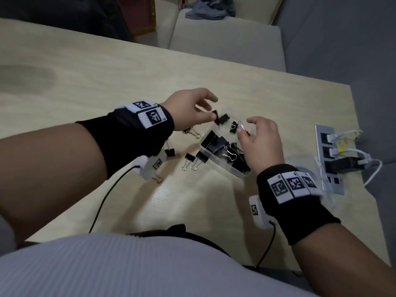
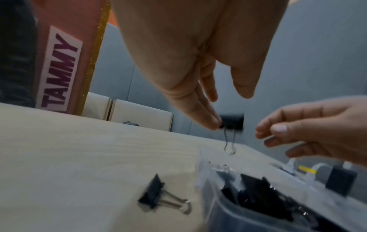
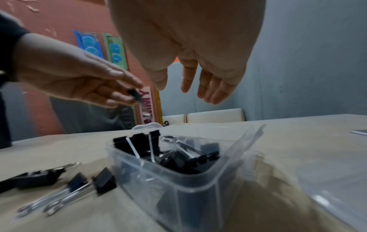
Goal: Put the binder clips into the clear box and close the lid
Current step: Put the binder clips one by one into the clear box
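Note:
The clear box [image 1: 230, 166] sits open at mid-table, with several black binder clips inside. My left hand [image 1: 213, 117] hovers over its far left end, pinching a small black binder clip [image 1: 216, 119]. In the left wrist view that clip [image 2: 232, 123] hangs from my fingertips [image 2: 215, 124], its wire handles pointing down. My right hand [image 1: 245, 127] floats above the box with relaxed fingers and holds nothing. The right wrist view shows the box [image 3: 178, 177] directly under that open hand [image 3: 184, 92]. Several loose clips [image 1: 189, 160] lie left of the box. The clear lid [image 1: 304, 163] lies to the right.
A power strip [image 1: 330, 159] with plugs and white cables sits at the table's right edge, partly under the lid. Thin black cables run from both wrist cameras toward my body. Beige chairs [image 1: 227, 37] stand beyond the far table edge.

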`<act>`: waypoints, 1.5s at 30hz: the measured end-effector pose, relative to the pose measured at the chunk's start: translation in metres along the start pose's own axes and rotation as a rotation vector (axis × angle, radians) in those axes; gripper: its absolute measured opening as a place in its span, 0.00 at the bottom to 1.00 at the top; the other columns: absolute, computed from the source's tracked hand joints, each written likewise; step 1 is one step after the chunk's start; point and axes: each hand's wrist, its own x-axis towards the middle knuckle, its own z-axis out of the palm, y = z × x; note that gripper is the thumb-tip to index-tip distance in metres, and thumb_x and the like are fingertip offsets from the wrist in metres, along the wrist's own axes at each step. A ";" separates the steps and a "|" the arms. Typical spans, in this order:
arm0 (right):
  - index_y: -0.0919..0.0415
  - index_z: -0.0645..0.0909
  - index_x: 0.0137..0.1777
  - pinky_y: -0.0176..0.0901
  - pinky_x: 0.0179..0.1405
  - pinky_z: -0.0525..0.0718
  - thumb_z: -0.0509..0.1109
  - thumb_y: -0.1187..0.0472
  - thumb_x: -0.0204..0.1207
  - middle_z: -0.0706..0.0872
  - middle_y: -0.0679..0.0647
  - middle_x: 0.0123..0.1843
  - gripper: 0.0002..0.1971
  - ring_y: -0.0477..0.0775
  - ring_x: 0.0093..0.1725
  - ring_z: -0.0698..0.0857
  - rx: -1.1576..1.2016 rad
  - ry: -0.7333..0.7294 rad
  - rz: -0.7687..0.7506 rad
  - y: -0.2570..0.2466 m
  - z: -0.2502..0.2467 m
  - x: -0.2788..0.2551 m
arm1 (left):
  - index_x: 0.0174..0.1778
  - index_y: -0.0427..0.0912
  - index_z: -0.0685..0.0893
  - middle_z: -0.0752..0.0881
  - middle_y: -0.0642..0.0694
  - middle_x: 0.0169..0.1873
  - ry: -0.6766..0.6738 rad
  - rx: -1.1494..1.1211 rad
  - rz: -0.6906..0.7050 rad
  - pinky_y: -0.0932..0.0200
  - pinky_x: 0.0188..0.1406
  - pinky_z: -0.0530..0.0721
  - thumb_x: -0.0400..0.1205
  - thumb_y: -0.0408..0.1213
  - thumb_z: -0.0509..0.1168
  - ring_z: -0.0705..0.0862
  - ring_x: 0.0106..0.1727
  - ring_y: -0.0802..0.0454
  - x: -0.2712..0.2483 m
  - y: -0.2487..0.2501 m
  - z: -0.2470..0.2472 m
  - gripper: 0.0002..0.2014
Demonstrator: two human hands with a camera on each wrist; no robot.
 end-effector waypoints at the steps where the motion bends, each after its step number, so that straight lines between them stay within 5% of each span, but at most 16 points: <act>1: 0.56 0.78 0.63 0.42 0.63 0.70 0.67 0.53 0.78 0.76 0.56 0.65 0.15 0.56 0.65 0.76 -0.001 -0.003 -0.038 -0.003 0.002 -0.005 | 0.65 0.55 0.80 0.86 0.53 0.56 -0.006 -0.083 -0.002 0.47 0.54 0.89 0.77 0.43 0.71 0.89 0.50 0.54 0.001 0.002 0.002 0.20; 4: 0.58 0.81 0.56 0.41 0.59 0.72 0.68 0.61 0.76 0.79 0.56 0.58 0.10 0.55 0.60 0.78 0.014 -0.035 -0.189 -0.011 0.014 -0.026 | 0.66 0.54 0.79 0.85 0.52 0.59 0.010 -0.015 0.013 0.47 0.56 0.88 0.78 0.38 0.69 0.88 0.52 0.54 0.000 0.000 0.002 0.19; 7: 0.61 0.83 0.53 0.48 0.55 0.78 0.67 0.65 0.74 0.83 0.57 0.52 0.08 0.57 0.54 0.81 -0.053 -0.171 -0.372 -0.013 0.030 -0.048 | 0.56 0.53 0.83 0.87 0.54 0.48 0.003 0.264 0.003 0.54 0.55 0.84 0.77 0.38 0.67 0.86 0.47 0.53 -0.009 -0.014 -0.004 0.12; 11: 0.58 0.71 0.73 0.53 0.73 0.71 0.61 0.63 0.79 0.73 0.55 0.75 0.22 0.58 0.71 0.72 -0.310 -0.499 -0.436 -0.015 0.053 -0.063 | 0.60 0.53 0.80 0.83 0.48 0.56 -0.233 0.718 -0.138 0.53 0.52 0.80 0.75 0.45 0.68 0.82 0.52 0.47 -0.028 -0.045 -0.004 0.17; 14: 0.55 0.57 0.81 0.52 0.75 0.65 0.57 0.65 0.80 0.58 0.53 0.84 0.29 0.59 0.77 0.64 -0.458 -0.546 -0.460 -0.017 0.058 -0.067 | 0.64 0.56 0.76 0.75 0.46 0.60 -0.337 0.851 -0.202 0.49 0.52 0.83 0.68 0.49 0.73 0.80 0.57 0.42 -0.045 -0.065 0.003 0.27; 20: 0.58 0.56 0.80 0.53 0.61 0.77 0.61 0.69 0.74 0.68 0.60 0.71 0.34 0.62 0.65 0.72 -0.546 -0.555 -0.424 -0.019 0.060 -0.068 | 0.64 0.51 0.76 0.71 0.42 0.61 -0.337 0.832 -0.157 0.46 0.51 0.85 0.70 0.40 0.72 0.82 0.50 0.39 -0.054 -0.075 0.012 0.25; 25: 0.64 0.69 0.67 0.50 0.57 0.76 0.56 0.72 0.74 0.70 0.63 0.67 0.21 0.65 0.64 0.72 -0.587 -0.533 -0.378 -0.018 0.059 -0.073 | 0.60 0.46 0.79 0.71 0.42 0.61 -0.326 0.797 -0.148 0.52 0.47 0.84 0.71 0.40 0.71 0.83 0.48 0.40 -0.051 -0.075 0.012 0.21; 30: 0.63 0.70 0.63 0.48 0.52 0.77 0.59 0.68 0.77 0.73 0.62 0.64 0.15 0.63 0.62 0.74 -0.609 -0.527 -0.326 -0.015 0.058 -0.076 | 0.57 0.45 0.81 0.73 0.44 0.52 -0.260 0.710 -0.125 0.54 0.46 0.81 0.70 0.42 0.73 0.76 0.42 0.46 -0.045 -0.074 0.007 0.19; 34: 0.58 0.73 0.62 0.54 0.52 0.79 0.60 0.58 0.80 0.75 0.58 0.65 0.13 0.63 0.60 0.75 -0.656 -0.503 -0.358 -0.009 0.049 -0.075 | 0.55 0.47 0.84 0.75 0.48 0.44 -0.133 0.647 -0.066 0.57 0.46 0.78 0.74 0.50 0.70 0.80 0.45 0.45 -0.039 -0.063 0.001 0.16; 38: 0.60 0.73 0.62 0.56 0.54 0.80 0.58 0.67 0.77 0.75 0.60 0.66 0.14 0.67 0.62 0.74 -0.644 -0.538 -0.326 -0.008 0.044 -0.082 | 0.54 0.46 0.84 0.79 0.49 0.42 -0.040 0.568 -0.014 0.55 0.48 0.78 0.75 0.51 0.69 0.81 0.46 0.47 -0.022 -0.039 -0.003 0.16; 45: 0.64 0.72 0.63 0.51 0.58 0.78 0.63 0.61 0.78 0.75 0.62 0.62 0.15 0.63 0.63 0.74 -0.744 -0.640 -0.375 0.002 0.041 -0.078 | 0.62 0.45 0.83 0.90 0.48 0.50 0.065 0.288 0.000 0.56 0.50 0.82 0.75 0.56 0.69 0.85 0.48 0.50 0.010 0.011 0.014 0.23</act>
